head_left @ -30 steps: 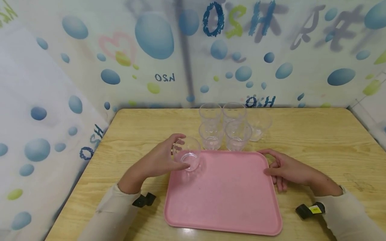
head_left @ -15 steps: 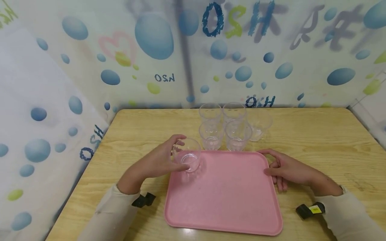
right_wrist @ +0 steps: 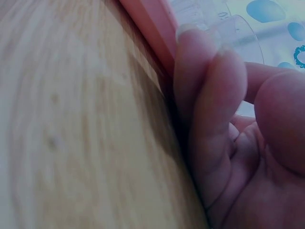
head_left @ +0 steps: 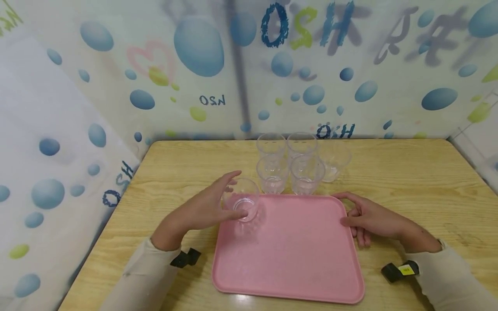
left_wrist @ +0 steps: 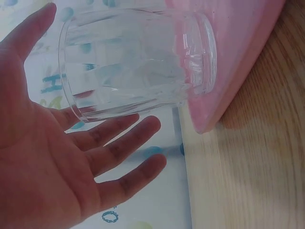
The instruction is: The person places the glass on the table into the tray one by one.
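While left hand spread fingers about a clear cup mid-frame, right hand gripped pink tray, lower centre. Five more cups stood beyond.

We note a clear, faceted glass upright on the far-left corner of a pink, round-cornered tray lying flat on the surface.

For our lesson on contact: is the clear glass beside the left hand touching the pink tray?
Touching: the left wrist view shows the clear glass standing with its base on the pink tray, no gap visible.
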The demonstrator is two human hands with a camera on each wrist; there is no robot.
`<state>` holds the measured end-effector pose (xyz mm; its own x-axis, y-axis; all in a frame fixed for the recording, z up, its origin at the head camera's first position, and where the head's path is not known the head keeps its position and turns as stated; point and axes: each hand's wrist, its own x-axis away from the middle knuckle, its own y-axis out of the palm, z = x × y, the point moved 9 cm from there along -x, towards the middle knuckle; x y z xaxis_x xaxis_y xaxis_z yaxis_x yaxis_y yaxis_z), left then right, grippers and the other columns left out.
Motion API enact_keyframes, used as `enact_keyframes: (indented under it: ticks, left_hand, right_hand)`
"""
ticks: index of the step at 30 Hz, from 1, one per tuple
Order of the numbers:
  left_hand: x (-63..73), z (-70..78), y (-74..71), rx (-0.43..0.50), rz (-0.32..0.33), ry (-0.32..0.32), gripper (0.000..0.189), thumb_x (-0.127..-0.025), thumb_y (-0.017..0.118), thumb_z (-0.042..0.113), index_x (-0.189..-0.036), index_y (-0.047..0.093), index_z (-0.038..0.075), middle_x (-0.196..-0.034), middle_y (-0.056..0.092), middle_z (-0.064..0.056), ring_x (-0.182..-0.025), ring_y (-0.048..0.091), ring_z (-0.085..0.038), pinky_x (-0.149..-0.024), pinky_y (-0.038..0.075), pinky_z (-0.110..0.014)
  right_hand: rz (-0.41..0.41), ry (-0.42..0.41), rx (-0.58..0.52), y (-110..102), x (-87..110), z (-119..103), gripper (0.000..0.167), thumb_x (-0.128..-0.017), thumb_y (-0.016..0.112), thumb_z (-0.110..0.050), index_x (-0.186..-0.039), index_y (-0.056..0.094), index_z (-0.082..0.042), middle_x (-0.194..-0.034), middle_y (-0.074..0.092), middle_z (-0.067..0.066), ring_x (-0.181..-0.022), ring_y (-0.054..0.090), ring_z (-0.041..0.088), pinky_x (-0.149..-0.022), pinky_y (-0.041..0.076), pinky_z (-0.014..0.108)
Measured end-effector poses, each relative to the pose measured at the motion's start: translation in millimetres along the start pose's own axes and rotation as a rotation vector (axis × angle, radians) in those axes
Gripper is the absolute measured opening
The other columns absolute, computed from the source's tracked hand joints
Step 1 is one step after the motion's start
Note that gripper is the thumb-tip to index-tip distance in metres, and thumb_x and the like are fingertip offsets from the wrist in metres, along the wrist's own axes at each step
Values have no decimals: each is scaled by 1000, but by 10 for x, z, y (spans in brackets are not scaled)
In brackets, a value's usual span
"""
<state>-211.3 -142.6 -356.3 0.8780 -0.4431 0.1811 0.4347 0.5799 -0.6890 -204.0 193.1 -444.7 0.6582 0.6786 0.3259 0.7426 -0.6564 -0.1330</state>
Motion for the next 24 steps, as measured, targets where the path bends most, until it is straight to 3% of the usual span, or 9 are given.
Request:
enact_keyframes:
  ticks: [9, 20, 24]
  left_hand:
    - [-9, 73, -32, -106, 58, 2, 95, -83, 70, 66, -158, 21, 33, -158, 39, -4, -142, 44, -28, -109, 43, -55]
    - [-193, 239, -29, -255, 174, 39, 88, -87, 63, 66, -157, 27, 27, -155, 44, -3, -145, 40, -29, -119, 20, -62]
    - [-278, 288, -35, -281, 196, 28, 88, -87, 62, 67, -157, 29, 26, -155, 45, -2, -144, 41, -27, -118, 20, -62]
  right_hand:
    - [5, 12, -2, 1, 1, -5, 70, -103, 55, -14, -156, 10, -7, -72, 66, 10, -50, 67, 16, -45, 55, 39]
    - [24, 31, 2, -21, -3, 34, 70, -102, 57, -16, -156, 13, -11, -72, 64, 9, -50, 67, 18, -45, 55, 38]
    - [26, 31, 8, -20, -4, 30, 70, -102, 57, -16, -156, 13, -11, -72, 63, 9, -50, 67, 19, -45, 55, 39]
